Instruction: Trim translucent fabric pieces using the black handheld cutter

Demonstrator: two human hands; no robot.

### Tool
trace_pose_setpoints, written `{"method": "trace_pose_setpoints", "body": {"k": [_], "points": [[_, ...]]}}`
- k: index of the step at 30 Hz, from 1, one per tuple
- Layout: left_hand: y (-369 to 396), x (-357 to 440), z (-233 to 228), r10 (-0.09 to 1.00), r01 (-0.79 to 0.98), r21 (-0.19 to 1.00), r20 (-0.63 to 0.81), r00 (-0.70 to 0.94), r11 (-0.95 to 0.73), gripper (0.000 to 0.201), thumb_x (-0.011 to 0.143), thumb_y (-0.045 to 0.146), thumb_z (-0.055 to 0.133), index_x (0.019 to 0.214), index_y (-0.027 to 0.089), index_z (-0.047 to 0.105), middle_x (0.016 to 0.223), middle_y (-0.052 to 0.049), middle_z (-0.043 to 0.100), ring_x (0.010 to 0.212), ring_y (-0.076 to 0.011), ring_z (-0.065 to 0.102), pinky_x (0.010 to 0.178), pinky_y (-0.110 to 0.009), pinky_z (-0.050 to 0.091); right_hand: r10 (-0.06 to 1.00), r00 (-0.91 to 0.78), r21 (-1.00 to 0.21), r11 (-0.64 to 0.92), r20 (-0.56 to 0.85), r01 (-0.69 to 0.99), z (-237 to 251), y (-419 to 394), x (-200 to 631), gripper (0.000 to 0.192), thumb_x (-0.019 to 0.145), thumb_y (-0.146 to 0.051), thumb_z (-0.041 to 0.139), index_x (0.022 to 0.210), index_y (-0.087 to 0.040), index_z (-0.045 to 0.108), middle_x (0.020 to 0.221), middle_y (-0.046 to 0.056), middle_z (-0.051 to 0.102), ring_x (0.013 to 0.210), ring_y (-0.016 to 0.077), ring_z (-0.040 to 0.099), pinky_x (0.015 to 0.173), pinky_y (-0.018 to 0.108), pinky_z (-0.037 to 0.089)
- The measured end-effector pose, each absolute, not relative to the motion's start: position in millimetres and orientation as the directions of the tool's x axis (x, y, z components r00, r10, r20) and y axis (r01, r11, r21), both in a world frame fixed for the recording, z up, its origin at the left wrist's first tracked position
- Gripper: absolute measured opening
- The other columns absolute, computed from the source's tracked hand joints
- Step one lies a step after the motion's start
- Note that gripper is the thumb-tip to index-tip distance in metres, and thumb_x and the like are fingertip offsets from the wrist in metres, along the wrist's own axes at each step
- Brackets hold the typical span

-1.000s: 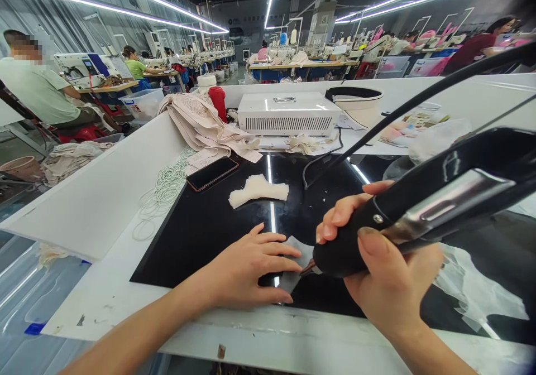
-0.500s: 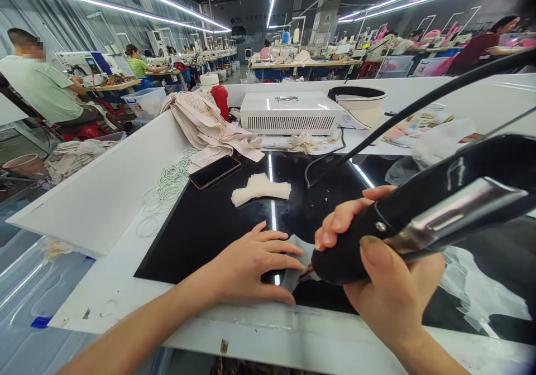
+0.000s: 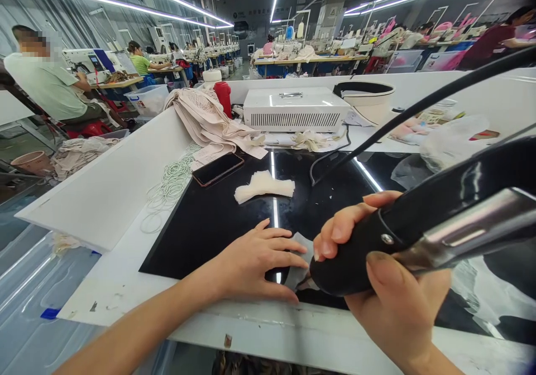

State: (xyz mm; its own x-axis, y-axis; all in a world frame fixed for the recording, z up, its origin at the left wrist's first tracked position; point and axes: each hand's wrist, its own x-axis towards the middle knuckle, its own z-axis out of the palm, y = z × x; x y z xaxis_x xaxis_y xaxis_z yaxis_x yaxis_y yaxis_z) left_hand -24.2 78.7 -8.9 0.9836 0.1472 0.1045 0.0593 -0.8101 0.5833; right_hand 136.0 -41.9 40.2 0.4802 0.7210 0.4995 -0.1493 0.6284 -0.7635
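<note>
Fabric piece [image 3: 302, 252] is lying near the worktop's [image 3: 125, 285] front edge, the left hand [image 3: 255, 263] pressing flat and open on it while the right hand [image 3: 389, 285] is gripping a black tool [image 3: 419, 224] touching it.

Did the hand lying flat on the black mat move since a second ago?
No. The left hand lies flat on the same small fabric piece, just as near the black mat's front edge. Only the camera shifted.
</note>
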Motion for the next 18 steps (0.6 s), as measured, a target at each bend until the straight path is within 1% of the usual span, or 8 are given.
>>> {"method": "trace_pose_setpoints", "body": {"k": [6, 9, 11, 13, 16, 18], "points": [[79, -25, -11, 0.138, 0.048, 0.579, 0.113, 0.984, -0.814, 0.052, 0.1, 0.046, 0.086, 0.148, 0.033, 0.073, 0.161, -0.007, 0.068, 0.162, -0.0381, 0.05, 0.138, -0.072, 0.019, 0.721, 0.471, -0.779, 0.618, 0.508, -0.105, 39, -44, 130, 0.033, 0.097, -0.04, 0.089, 0.121, -0.031, 0.068, 0.083, -0.003, 0.071, 0.066, 0.0167, 0.067, 0.062, 0.032, 0.065], [79, -26, -12, 0.135, 0.04, 0.573, 0.124, 0.983, -0.818, 0.05, 0.101, 0.047, 0.086, 0.146, 0.032, 0.074, 0.16, -0.009, 0.069, 0.161, -0.0377, 0.051, 0.139, -0.071, 0.019, 0.732, 0.449, -0.781, 0.615, 0.513, -0.112, 39, -45, 134, 0.032, 0.098, -0.039, 0.088, 0.122, -0.032, 0.069, 0.085, -0.003, 0.072, 0.066, 0.0161, 0.067, 0.063, 0.031, 0.066], [79, -27, -13, 0.137, 0.041, 0.553, 0.135, 0.981, -0.832, 0.047, 0.101, 0.049, 0.085, 0.143, 0.03, 0.076, 0.156, -0.009, 0.072, 0.158, -0.0371, 0.054, 0.139, -0.069, 0.02, 0.728, 0.452, -0.78, 0.617, 0.515, -0.104, 40, -44, 141, 0.034, 0.097, -0.038, 0.089, 0.123, -0.031, 0.07, 0.086, -0.003, 0.073, 0.068, 0.0162, 0.068, 0.061, 0.031, 0.065], [78, -29, -13, 0.137, 0.035, 0.519, 0.159, 0.978, -0.854, 0.045, 0.1, 0.053, 0.086, 0.137, 0.028, 0.079, 0.152, -0.009, 0.075, 0.155, -0.0369, 0.058, 0.14, -0.067, 0.02, 0.683, 0.526, -0.781, 0.622, 0.508, -0.054, 43, -41, 151, 0.037, 0.093, -0.04, 0.093, 0.121, -0.029, 0.071, 0.084, -0.003, 0.072, 0.067, 0.0165, 0.068, 0.061, 0.03, 0.063], [77, -30, -12, 0.111, 0.011, 0.466, 0.189, 0.976, -0.885, 0.044, 0.1, 0.057, 0.084, 0.131, 0.025, 0.081, 0.151, -0.009, 0.075, 0.153, -0.037, 0.059, 0.141, -0.065, 0.019, 0.566, 0.666, -0.776, 0.63, 0.486, 0.031, 48, -35, 167, 0.042, 0.085, -0.039, 0.099, 0.115, -0.027, 0.071, 0.08, -0.004, 0.072, 0.064, 0.0166, 0.067, 0.058, 0.03, 0.061], [76, -31, -11, 0.089, -0.002, 0.45, 0.181, 0.979, -0.893, 0.047, 0.104, 0.059, 0.079, 0.134, 0.023, 0.079, 0.154, -0.01, 0.073, 0.155, -0.037, 0.057, 0.142, -0.064, 0.018, 0.524, 0.705, -0.773, 0.632, 0.478, 0.055, 48, -31, 175, 0.042, 0.082, -0.035, 0.099, 0.112, -0.027, 0.071, 0.078, -0.005, 0.072, 0.061, 0.0166, 0.066, 0.056, 0.03, 0.059]]}}
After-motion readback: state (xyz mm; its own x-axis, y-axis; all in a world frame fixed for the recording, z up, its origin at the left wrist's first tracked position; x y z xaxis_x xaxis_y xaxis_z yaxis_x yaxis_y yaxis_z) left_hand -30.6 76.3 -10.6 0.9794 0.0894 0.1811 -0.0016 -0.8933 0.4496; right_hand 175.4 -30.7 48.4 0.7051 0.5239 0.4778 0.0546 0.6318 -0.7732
